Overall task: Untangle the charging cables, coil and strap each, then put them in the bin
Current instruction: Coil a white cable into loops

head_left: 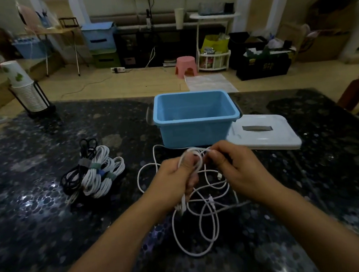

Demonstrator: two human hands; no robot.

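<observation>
On the dark speckled table [52,208], the blue bin [194,122] stood open, its floor mostly hidden by the near wall; whether anything lay inside could not be told. How many cables made up the loose white tangle [202,208] was unclear, since the loops crossed and ran behind the hands. To the left lay a pile of strapped coils [94,173], about five: one black, the rest white. One white lid [265,132] rested just right of the bin. The left hand [175,178] gripped a bunch of white loops, fingers curled. The right hand [233,164] pinched a strand near the left thumb, both held above the table.
</observation>
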